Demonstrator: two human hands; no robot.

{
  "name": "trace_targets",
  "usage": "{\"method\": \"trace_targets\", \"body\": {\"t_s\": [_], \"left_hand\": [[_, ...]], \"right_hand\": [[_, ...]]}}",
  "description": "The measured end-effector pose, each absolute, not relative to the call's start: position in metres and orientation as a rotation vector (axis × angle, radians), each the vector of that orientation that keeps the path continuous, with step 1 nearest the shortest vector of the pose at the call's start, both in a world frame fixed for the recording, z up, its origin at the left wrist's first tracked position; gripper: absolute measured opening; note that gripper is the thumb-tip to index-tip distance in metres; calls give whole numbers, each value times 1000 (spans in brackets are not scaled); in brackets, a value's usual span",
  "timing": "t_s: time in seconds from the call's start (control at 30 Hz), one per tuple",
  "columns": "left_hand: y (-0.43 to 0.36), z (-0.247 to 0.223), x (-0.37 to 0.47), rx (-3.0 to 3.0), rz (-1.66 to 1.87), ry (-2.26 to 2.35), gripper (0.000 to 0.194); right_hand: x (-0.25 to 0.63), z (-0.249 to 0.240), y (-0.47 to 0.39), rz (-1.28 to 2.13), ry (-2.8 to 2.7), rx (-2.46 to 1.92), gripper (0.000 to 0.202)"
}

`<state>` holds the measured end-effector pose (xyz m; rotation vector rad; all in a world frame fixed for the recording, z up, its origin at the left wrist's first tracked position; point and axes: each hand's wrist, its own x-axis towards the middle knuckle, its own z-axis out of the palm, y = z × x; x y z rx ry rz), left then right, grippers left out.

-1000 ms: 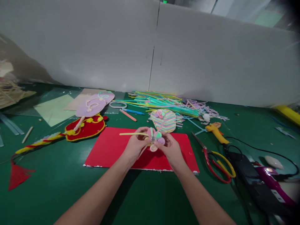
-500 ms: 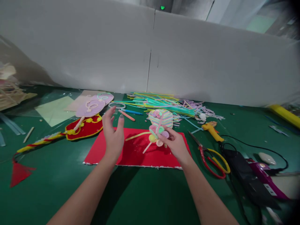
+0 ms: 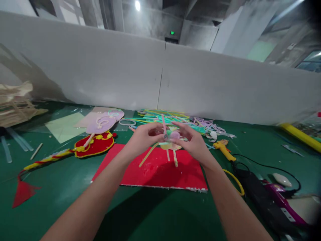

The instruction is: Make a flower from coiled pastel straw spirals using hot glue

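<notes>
Above a red board, both hands hold a small craft flower made of pastel coiled discs with thin pipe-cleaner-like strips. My left hand pinches its left side with thumb and fingers. On the other side, the fingers of my right hand close round its right edge. One pink strip sticks up, while a pale yellow strip and two short ones hang below. My fingers cover part of the discs. The round striped piece behind is mostly hidden by the hands.
Pipe-cleaner-like strips lie piled at the back. To the left is a red fan-shaped ornament with a tassel, beside purple paper shapes. At right are a yellow glue gun, partly hidden scissors and a black power strip.
My left hand, open and apart before, has moved right and taken hold of the flower. My right hand has raised and turned it. The head view has tilted up.
</notes>
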<state>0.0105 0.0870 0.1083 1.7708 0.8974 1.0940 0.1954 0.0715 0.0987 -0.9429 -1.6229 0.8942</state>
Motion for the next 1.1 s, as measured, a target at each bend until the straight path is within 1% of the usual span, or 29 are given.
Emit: {"method": "trace_targets", "body": {"t_s": [0.1,0.17,0.23,0.3,0.43,0.5,0.73,0.87,1.1], "left_hand": [[98,119,16,1624,1315,1015,19],[104,124,19,1508,1424,1069,16],[109,128,21,1399,1482,1062,14],[113,130,22,1308,1499,1036,14],[115,130,25,1259,1411,1010,16],[115,128,27,1274,1355,1008,17],[115,121,28,1313,1362,954,15],[115,121,27,1393,1363,914,14],[113,117,31,1515,1281,918,13]], "right_hand": [[202,108,88,618,-1401,-965,33],[206,111,99,564,-1199,-1008,24],[207,111,107,642,-1102,-1064,25],[205,109,112,799,-1120,-1093,29],[193,102,113,1185,-1154,-984,34],[188,99,111,1264,-1137,-931,32],[187,102,107,1287,-1336,-963,25],[193,103,107,1260,-1405,-1002,24],[190,95,108,1171,-1255,-1003,18]]}}
